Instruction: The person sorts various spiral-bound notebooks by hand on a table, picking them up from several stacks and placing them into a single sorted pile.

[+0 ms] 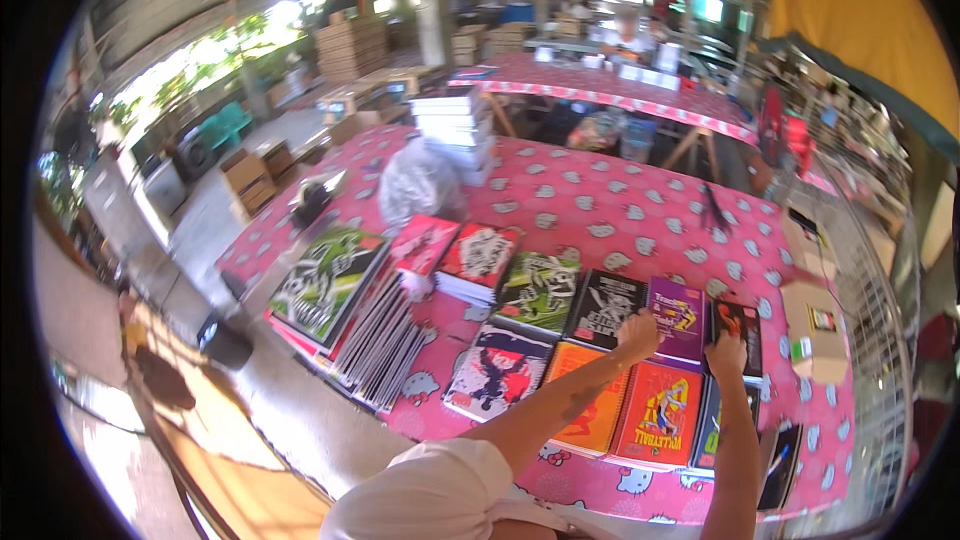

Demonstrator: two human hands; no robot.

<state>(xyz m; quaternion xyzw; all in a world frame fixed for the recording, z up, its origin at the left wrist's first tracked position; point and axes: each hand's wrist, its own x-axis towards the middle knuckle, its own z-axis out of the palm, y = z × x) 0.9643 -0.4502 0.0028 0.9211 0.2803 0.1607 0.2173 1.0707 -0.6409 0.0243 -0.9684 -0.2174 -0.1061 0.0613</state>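
Note:
Notebooks with printed covers lie in two rows on a pink patterned tablecloth. My left hand has its fingers closed at the left edge of a purple notebook, beside a black notebook. My right hand is bent over the lower left part of a black notebook with a red figure, close to the purple one's right edge. Its fingers look curled; what they grip is hidden. In the nearer row are an orange notebook, a red-orange notebook and a dark notebook, partly behind my right forearm.
To the left stand a fanned notebook stack and a green-covered notebook. Behind them are a plastic bag and a tall white stack. Cardboard boxes line the right edge. A person is at a far table.

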